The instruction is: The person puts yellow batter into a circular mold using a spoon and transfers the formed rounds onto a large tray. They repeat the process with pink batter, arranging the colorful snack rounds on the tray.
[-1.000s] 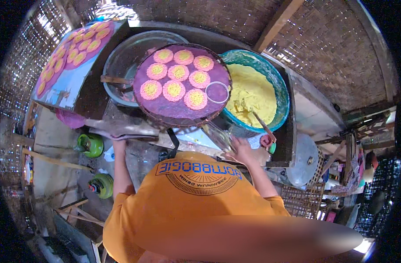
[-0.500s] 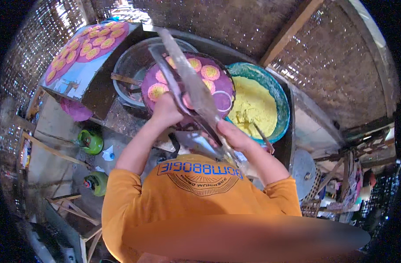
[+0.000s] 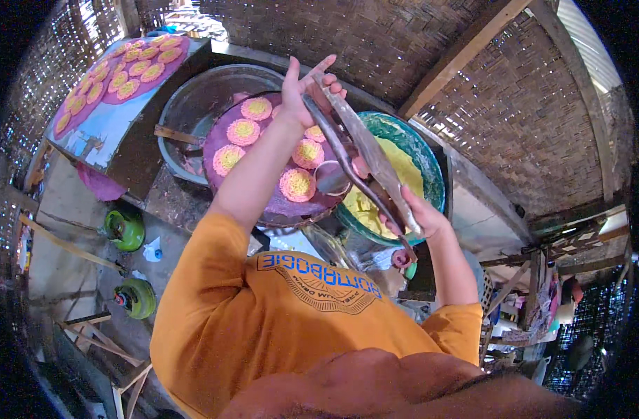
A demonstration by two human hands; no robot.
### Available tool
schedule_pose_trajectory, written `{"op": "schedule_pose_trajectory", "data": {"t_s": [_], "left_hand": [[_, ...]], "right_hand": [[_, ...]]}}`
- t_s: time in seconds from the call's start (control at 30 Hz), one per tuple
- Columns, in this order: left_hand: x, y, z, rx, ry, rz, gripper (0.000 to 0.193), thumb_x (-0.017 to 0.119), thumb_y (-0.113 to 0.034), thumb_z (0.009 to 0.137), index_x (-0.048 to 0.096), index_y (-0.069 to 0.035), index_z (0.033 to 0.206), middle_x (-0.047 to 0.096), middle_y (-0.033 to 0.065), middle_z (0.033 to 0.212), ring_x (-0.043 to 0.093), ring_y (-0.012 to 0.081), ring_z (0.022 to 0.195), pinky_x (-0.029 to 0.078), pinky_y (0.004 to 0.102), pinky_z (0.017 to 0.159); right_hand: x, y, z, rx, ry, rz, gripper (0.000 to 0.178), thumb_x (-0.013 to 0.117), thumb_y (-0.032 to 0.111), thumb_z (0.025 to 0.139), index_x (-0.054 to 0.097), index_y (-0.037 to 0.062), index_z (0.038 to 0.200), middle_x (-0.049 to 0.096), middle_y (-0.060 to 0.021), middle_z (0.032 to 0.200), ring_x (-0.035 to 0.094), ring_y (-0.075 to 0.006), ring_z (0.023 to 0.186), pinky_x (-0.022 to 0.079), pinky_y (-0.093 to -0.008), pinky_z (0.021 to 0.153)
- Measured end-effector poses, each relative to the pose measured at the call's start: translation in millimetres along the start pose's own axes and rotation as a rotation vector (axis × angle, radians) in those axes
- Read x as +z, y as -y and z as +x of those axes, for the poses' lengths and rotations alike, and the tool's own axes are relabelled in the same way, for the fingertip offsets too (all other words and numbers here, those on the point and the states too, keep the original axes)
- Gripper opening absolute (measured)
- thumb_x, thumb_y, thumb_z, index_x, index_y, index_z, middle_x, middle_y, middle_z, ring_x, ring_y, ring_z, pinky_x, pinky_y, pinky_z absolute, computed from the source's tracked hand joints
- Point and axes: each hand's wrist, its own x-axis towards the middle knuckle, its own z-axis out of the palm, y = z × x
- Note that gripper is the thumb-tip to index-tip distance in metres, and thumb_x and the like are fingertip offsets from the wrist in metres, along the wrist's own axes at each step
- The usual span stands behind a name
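A long two-armed hand press [image 3: 370,150], one arm of pale worn wood and the other dark and curved, hangs slantwise above the work. Its near end is gripped by my right hand [image 3: 426,215], over the edge of a green basin. At the far end my left hand [image 3: 307,94] touches the press with its thumb and fingers spread. Below lies a round tray with a purple sheet [image 3: 274,188], bearing several pink-and-yellow strand rosettes [image 3: 297,185]. A pale-rimmed round piece [image 3: 332,178] sits among them. The press hides part of the tray.
The green basin [image 3: 435,164] of yellow dough [image 3: 403,160] stands right of the tray. Behind left is a large grey basin [image 3: 176,115] with a wooden handle [image 3: 178,134]. More rosettes cover a purple sheet [image 3: 110,105] at far left. Green gas cylinders [image 3: 124,230] stand on the floor.
My left hand has moved away from me to the far end of the press and its fingers have spread. The press has swung right, uncovering more rosettes, with my right hand still on it.
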Motion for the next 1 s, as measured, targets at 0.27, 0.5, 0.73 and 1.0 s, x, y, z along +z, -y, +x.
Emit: {"op": "schedule_pose_trajectory", "data": {"t_s": [0.27,0.5,0.73,1.0], "left_hand": [[-73,32,21,0.018,-0.074,-0.132,0.07,0.029,-0.065,0.083,0.041,-0.011,0.126,0.047,-0.0002,0.057,0.048,0.0183,0.057,0.042,0.039,0.066],[-89,27,6,0.054,-0.269,-0.109,0.063,0.032,-0.062,0.085,0.045,-0.011,0.119,0.042,-0.0019,0.053,0.044,0.0159,0.052,0.041,0.0372,0.06],[-100,-9,10,0.12,-0.232,-0.037,0.06,0.032,-0.061,0.085,0.05,-0.009,0.11,0.035,-0.0032,0.05,0.038,0.0139,0.047,0.038,0.035,0.057],[-102,9,25,0.152,-0.293,-0.087,0.059,0.033,-0.062,0.085,0.056,-0.009,0.099,0.03,-0.0054,0.045,0.03,0.0104,0.041,0.035,0.0286,0.052]], "right_hand": [[-31,17,10,0.086,-0.171,-0.347,0.061,0.036,0.059,0.085,0.057,0.0025,0.096,0.062,-0.008,0.072,0.059,-0.0141,0.057,0.047,-0.0256,0.05],[-18,24,21,0.16,-0.221,-0.339,0.059,0.041,0.058,0.084,0.057,0.0019,0.09,0.06,-0.0072,0.066,0.056,-0.014,0.049,0.046,-0.0251,0.044],[-8,26,57,0.097,-0.31,-0.462,0.052,0.043,0.052,0.087,0.056,0.0025,0.083,0.054,-0.0058,0.061,0.049,-0.0125,0.044,0.041,-0.0252,0.04],[-9,41,49,0.056,-0.481,-0.702,0.047,0.046,0.049,0.086,0.06,0.004,0.08,0.049,-0.0025,0.056,0.047,-0.0103,0.044,0.037,-0.0254,0.039]]}}
